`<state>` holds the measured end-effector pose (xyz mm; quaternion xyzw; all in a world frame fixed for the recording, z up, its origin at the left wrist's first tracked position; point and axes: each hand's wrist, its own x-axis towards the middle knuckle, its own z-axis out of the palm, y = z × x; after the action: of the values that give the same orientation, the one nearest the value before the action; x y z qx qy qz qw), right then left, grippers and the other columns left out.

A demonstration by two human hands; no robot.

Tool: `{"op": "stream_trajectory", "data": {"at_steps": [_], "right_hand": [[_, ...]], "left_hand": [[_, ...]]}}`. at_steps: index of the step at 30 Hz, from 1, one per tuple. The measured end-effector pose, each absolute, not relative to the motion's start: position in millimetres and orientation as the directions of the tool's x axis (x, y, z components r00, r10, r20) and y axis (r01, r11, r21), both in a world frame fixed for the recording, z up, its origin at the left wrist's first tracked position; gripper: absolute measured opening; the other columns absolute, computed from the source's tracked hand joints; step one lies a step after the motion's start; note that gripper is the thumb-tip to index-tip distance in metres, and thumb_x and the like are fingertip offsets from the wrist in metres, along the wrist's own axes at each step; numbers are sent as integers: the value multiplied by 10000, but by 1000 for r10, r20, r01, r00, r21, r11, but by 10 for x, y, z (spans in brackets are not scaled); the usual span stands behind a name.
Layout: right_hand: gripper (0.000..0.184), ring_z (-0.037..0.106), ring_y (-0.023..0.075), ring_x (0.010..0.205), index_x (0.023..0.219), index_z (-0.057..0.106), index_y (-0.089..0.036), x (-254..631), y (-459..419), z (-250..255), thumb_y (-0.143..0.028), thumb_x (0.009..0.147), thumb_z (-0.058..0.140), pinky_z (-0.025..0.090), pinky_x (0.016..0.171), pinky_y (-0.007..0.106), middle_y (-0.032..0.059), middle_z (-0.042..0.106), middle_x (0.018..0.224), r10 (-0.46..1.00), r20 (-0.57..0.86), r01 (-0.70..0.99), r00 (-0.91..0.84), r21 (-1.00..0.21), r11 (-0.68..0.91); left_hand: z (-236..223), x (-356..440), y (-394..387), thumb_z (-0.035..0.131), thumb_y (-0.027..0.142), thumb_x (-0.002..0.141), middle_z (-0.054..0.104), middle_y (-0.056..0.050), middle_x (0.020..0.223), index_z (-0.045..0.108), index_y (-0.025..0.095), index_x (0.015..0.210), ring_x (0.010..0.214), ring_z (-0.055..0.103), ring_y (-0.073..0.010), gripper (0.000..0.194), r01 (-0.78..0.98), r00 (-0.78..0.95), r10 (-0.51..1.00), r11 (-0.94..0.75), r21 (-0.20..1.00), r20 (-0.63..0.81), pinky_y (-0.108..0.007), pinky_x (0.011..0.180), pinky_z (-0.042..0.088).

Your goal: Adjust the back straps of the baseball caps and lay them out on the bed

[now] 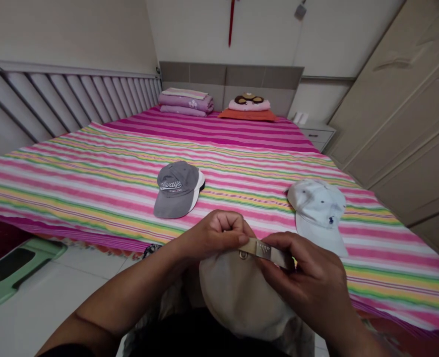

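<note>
Close to my body I hold a beige cap (241,292), its back strap with a metal buckle (263,249) facing up. My left hand (217,233) pinches the strap's left part between thumb and fingers. On the other side of the buckle, my right hand (304,272) grips the strap, thumb below and index finger above. The cap's brim is hidden from view. Beyond my hands, on the bed, lie a grey cap (176,186) with white lettering, to the left, and a pale cap (319,210) with a small dark emblem, to the right.
The bed (103,183) has a striped cover. Folded purple bedding (185,103) and an orange pillow (247,115) lie by the headboard (224,82). A green stool (36,263) stands at the left. A nightstand (318,134) and a wardrobe (401,114) are at the right.
</note>
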<state>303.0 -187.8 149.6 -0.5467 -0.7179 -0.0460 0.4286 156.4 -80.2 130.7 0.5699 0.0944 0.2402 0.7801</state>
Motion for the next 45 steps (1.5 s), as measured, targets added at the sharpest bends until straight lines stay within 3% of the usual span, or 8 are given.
{"op": "stream_trajectory", "data": {"at_steps": [17,23,26,30,32,35,38,45], "right_hand": [[142,450,84,413,790,532,-211,3066,-1891,1513,-149,682,602,334,386,209,-42,560,572,807,583,793,-93,-447,414],[139,465,84,449,792,548,-198,3046,-1871,1548,-129,682,599,340,431,208,-36,548,584,809,565,802,-159,-405,440],[83,478,94,474,782,556,-202,3034,-1874,1574,-161,719,590,339,450,217,-26,554,598,853,495,764,-163,-484,426],[262,485,101,484,970,517,-224,3155,-1837,1537,-361,757,585,352,431,207,-28,540,642,966,196,386,-170,-888,248],[399,506,119,527,1041,497,-207,3264,-1784,1464,-509,778,496,381,454,223,-5,547,688,970,73,150,-232,-983,110],[487,525,152,587,848,584,-142,3399,-1703,1320,-596,775,422,412,520,259,42,567,666,959,-21,21,-283,-1000,-16],[458,506,140,527,660,582,-130,3440,-1685,1216,-576,733,510,393,484,248,44,563,574,966,-69,-109,-248,-989,-98],[264,404,61,373,628,563,-146,3406,-1791,1188,-371,630,701,274,356,166,-3,546,491,987,-134,-391,-94,-906,-160]], "left_hand": [[1286,1523,-721,667,249,647,634,-94,772,406,120,509,595,527,-100,322,-258,900,411,239,936,143,-200,503,345],[1399,1548,-672,710,358,596,608,-28,720,582,131,826,553,510,-84,348,-5,945,308,341,940,-107,-198,506,353],[1486,1550,-665,693,352,627,572,8,658,608,116,789,550,483,-61,298,177,957,177,263,948,-228,-188,531,355],[1524,1533,-676,703,305,619,525,47,580,599,116,705,520,445,-39,232,250,951,112,263,932,-287,-171,522,342],[1506,1512,-673,718,317,590,513,50,557,595,119,691,493,431,-39,254,235,949,133,307,922,-286,-172,492,330],[1477,1474,-661,731,333,554,508,43,538,586,114,670,454,418,-43,288,206,943,174,371,905,-286,-178,446,304],[1471,1460,-656,727,322,542,503,35,520,575,105,644,422,406,-42,283,185,931,219,407,895,-292,-179,415,275],[1445,1541,-691,686,243,509,468,41,458,554,107,571,371,365,-32,200,97,898,353,424,900,-263,-178,382,241]]}}
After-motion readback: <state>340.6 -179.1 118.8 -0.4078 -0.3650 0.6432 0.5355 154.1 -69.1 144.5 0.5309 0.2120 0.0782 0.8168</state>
